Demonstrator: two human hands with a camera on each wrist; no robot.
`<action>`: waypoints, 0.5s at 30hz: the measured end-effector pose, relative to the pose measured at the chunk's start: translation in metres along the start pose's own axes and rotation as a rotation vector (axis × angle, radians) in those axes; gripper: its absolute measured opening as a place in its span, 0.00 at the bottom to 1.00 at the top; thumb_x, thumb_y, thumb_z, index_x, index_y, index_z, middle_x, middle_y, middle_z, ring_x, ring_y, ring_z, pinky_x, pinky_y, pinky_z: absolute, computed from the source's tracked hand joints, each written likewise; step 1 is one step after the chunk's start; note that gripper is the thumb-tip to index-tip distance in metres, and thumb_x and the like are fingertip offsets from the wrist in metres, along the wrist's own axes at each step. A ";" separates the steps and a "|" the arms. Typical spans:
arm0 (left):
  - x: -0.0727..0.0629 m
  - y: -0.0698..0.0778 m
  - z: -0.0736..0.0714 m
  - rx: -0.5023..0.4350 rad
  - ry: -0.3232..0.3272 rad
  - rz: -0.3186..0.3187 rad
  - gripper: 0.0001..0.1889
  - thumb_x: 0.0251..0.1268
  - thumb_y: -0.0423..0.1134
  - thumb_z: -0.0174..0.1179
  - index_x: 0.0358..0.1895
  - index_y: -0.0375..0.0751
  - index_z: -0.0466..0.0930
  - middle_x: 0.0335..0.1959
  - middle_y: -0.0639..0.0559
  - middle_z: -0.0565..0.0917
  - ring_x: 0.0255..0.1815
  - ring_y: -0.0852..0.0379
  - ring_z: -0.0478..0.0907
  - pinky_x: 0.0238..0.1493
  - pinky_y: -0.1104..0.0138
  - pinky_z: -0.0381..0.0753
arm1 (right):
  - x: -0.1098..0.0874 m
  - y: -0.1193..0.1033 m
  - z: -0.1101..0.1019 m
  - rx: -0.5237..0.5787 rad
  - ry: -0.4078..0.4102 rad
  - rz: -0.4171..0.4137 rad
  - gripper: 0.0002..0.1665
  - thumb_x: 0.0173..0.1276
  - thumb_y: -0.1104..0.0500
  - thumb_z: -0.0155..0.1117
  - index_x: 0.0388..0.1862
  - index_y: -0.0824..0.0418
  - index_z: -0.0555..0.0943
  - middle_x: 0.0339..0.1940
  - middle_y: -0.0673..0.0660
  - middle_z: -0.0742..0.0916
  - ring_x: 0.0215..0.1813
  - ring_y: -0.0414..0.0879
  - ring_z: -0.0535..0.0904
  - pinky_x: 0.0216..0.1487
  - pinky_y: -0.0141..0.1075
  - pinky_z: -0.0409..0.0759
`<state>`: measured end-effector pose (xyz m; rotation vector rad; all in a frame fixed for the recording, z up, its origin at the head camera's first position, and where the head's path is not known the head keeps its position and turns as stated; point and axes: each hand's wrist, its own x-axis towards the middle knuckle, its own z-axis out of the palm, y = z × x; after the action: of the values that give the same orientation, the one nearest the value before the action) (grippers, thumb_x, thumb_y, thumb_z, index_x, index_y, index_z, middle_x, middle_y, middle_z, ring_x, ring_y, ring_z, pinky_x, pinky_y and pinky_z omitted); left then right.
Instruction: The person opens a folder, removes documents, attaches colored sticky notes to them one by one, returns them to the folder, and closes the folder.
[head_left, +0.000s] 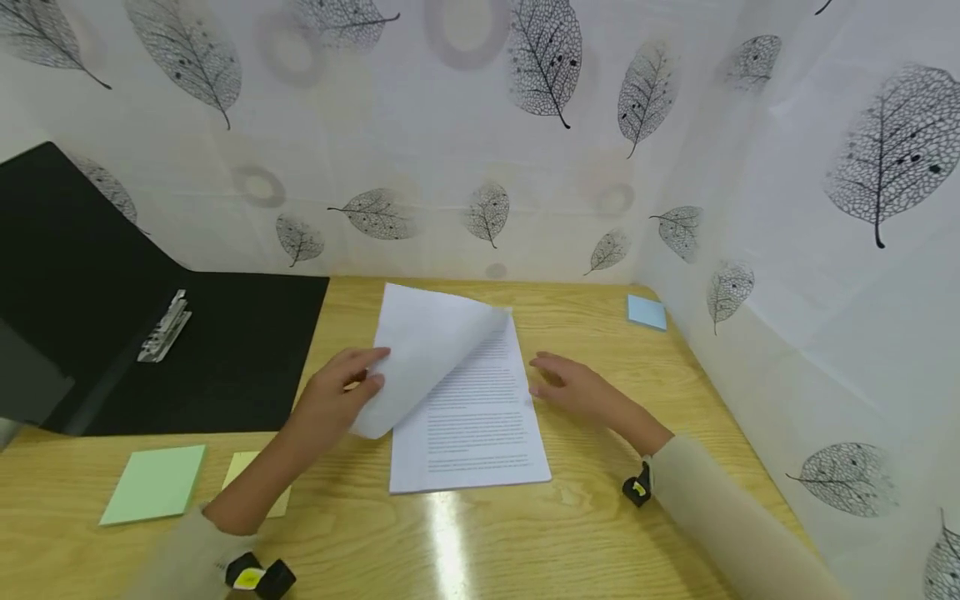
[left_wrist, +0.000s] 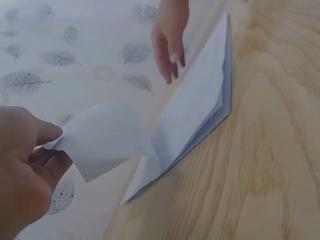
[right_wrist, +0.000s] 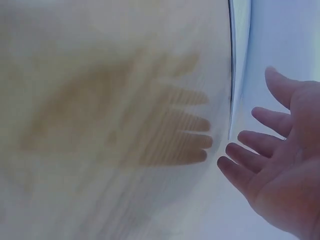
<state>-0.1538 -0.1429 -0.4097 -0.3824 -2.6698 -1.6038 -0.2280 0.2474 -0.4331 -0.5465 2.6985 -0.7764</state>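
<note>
A stack of printed paper (head_left: 480,425) lies on the wooden table in front of me. Between thumb and fingers, my left hand (head_left: 330,400) pinches the left edge of the top sheet (head_left: 427,342), which is lifted and curls over toward the left, its blank side up. Lines of text show on the page beneath. In the left wrist view the same sheet (left_wrist: 110,140) bends out from the left hand (left_wrist: 30,170). My right hand (head_left: 573,387) hovers just off the stack's right edge, fingers loosely extended, holding nothing; the right wrist view shows those fingers (right_wrist: 255,145) spread apart.
An opened black folder (head_left: 247,358) with a metal clip (head_left: 165,325) covers the table's left side. Green sticky notes (head_left: 153,485) and a partly covered yellow pad (head_left: 279,505) lie in front of it. Blue sticky notes (head_left: 647,312) sit at the back right. Leaf-print curtains (head_left: 450,150) border the table.
</note>
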 end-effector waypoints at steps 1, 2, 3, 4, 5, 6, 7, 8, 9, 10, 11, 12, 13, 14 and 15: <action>-0.001 -0.002 -0.006 0.001 0.016 -0.013 0.23 0.79 0.47 0.54 0.72 0.50 0.72 0.69 0.47 0.72 0.59 0.48 0.75 0.56 0.58 0.80 | -0.004 -0.004 0.002 -0.012 -0.018 -0.026 0.37 0.75 0.45 0.62 0.76 0.60 0.68 0.80 0.63 0.64 0.80 0.62 0.58 0.77 0.58 0.59; -0.002 -0.004 -0.012 0.008 0.037 -0.024 0.24 0.78 0.48 0.54 0.73 0.51 0.71 0.69 0.48 0.72 0.58 0.49 0.75 0.54 0.62 0.80 | -0.007 -0.007 0.004 -0.024 -0.038 -0.043 0.38 0.74 0.44 0.63 0.76 0.60 0.67 0.81 0.63 0.63 0.81 0.62 0.57 0.77 0.58 0.58; -0.004 -0.007 -0.017 0.019 0.061 -0.033 0.24 0.78 0.48 0.55 0.73 0.51 0.71 0.69 0.48 0.72 0.56 0.50 0.76 0.51 0.67 0.80 | -0.009 -0.010 0.006 -0.043 -0.057 -0.060 0.40 0.73 0.44 0.64 0.77 0.60 0.67 0.81 0.62 0.62 0.81 0.61 0.56 0.77 0.58 0.58; -0.005 -0.010 -0.022 0.030 0.087 -0.042 0.24 0.78 0.48 0.55 0.73 0.52 0.71 0.69 0.48 0.73 0.55 0.53 0.77 0.48 0.71 0.79 | -0.011 -0.012 0.007 -0.058 -0.076 -0.074 0.41 0.72 0.44 0.65 0.78 0.60 0.66 0.82 0.62 0.61 0.81 0.61 0.56 0.77 0.57 0.58; -0.006 -0.013 -0.027 0.040 0.112 -0.053 0.24 0.77 0.48 0.56 0.73 0.51 0.72 0.68 0.48 0.73 0.53 0.54 0.77 0.44 0.75 0.78 | -0.012 -0.014 0.009 -0.073 -0.092 -0.089 0.43 0.72 0.44 0.65 0.78 0.60 0.64 0.82 0.62 0.61 0.82 0.60 0.55 0.78 0.57 0.58; -0.007 -0.016 -0.031 0.052 0.135 -0.058 0.24 0.77 0.47 0.56 0.73 0.50 0.72 0.68 0.47 0.73 0.52 0.54 0.76 0.42 0.79 0.75 | -0.013 -0.016 0.010 -0.083 -0.107 -0.100 0.44 0.71 0.44 0.66 0.79 0.61 0.63 0.82 0.62 0.60 0.82 0.60 0.54 0.78 0.56 0.57; -0.008 -0.019 -0.035 0.067 0.158 -0.063 0.25 0.77 0.47 0.56 0.73 0.49 0.71 0.67 0.46 0.73 0.52 0.54 0.75 0.42 0.82 0.74 | -0.014 -0.017 0.012 -0.095 -0.122 -0.108 0.45 0.71 0.45 0.66 0.80 0.61 0.61 0.82 0.62 0.59 0.82 0.60 0.54 0.78 0.56 0.56; -0.009 -0.022 -0.039 0.083 0.177 -0.070 0.25 0.78 0.46 0.56 0.73 0.47 0.70 0.67 0.45 0.73 0.51 0.54 0.73 0.40 0.83 0.72 | -0.015 -0.017 0.013 -0.109 -0.137 -0.109 0.46 0.71 0.45 0.66 0.80 0.61 0.60 0.83 0.61 0.59 0.83 0.59 0.53 0.79 0.55 0.56; -0.010 -0.025 -0.043 0.097 0.196 -0.072 0.25 0.78 0.46 0.55 0.74 0.45 0.70 0.66 0.43 0.73 0.51 0.54 0.72 0.40 0.84 0.71 | -0.016 -0.018 0.014 -0.124 -0.148 -0.113 0.47 0.71 0.45 0.66 0.80 0.61 0.59 0.83 0.61 0.59 0.83 0.58 0.52 0.79 0.54 0.56; -0.010 -0.028 -0.047 0.108 0.213 -0.077 0.26 0.78 0.46 0.55 0.74 0.44 0.69 0.66 0.41 0.72 0.50 0.53 0.70 0.39 0.85 0.70 | -0.017 -0.018 0.015 -0.136 -0.156 -0.119 0.48 0.71 0.45 0.66 0.81 0.61 0.58 0.83 0.61 0.58 0.83 0.58 0.51 0.79 0.54 0.56; -0.011 -0.031 -0.051 0.119 0.229 -0.083 0.26 0.78 0.45 0.54 0.74 0.42 0.68 0.66 0.39 0.72 0.50 0.51 0.69 0.38 0.85 0.70 | -0.018 -0.019 0.016 -0.143 -0.160 -0.127 0.48 0.71 0.45 0.66 0.81 0.62 0.58 0.82 0.62 0.59 0.83 0.59 0.52 0.79 0.54 0.56; -0.012 -0.035 -0.055 0.127 0.245 -0.085 0.26 0.79 0.45 0.54 0.75 0.41 0.68 0.65 0.38 0.72 0.50 0.51 0.68 0.38 0.86 0.69 | -0.018 -0.020 0.016 -0.151 -0.163 -0.130 0.48 0.71 0.46 0.66 0.80 0.63 0.58 0.82 0.63 0.59 0.83 0.60 0.52 0.79 0.55 0.56; -0.013 -0.039 -0.059 0.136 0.262 -0.094 0.27 0.79 0.45 0.53 0.75 0.41 0.67 0.66 0.38 0.71 0.50 0.51 0.68 0.38 0.86 0.69 | -0.018 -0.020 0.016 -0.157 -0.166 -0.127 0.47 0.71 0.46 0.66 0.80 0.63 0.58 0.82 0.63 0.59 0.83 0.60 0.52 0.79 0.55 0.56; -0.013 -0.043 -0.064 0.145 0.280 -0.104 0.27 0.79 0.45 0.53 0.75 0.41 0.67 0.66 0.37 0.71 0.50 0.51 0.68 0.38 0.87 0.69 | -0.019 -0.021 0.016 -0.158 -0.167 -0.125 0.47 0.71 0.46 0.66 0.80 0.63 0.58 0.82 0.63 0.59 0.83 0.60 0.52 0.79 0.55 0.56; -0.013 -0.048 -0.068 0.149 0.298 -0.113 0.27 0.79 0.45 0.53 0.75 0.41 0.66 0.67 0.36 0.71 0.50 0.51 0.68 0.38 0.88 0.69 | -0.019 -0.022 0.016 -0.158 -0.165 -0.125 0.47 0.71 0.47 0.67 0.80 0.64 0.59 0.82 0.63 0.59 0.83 0.60 0.52 0.79 0.55 0.56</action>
<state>-0.1594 -0.2260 -0.4205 0.0117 -2.5956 -1.3480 -0.1992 0.2311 -0.4314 -0.7868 2.6046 -0.5247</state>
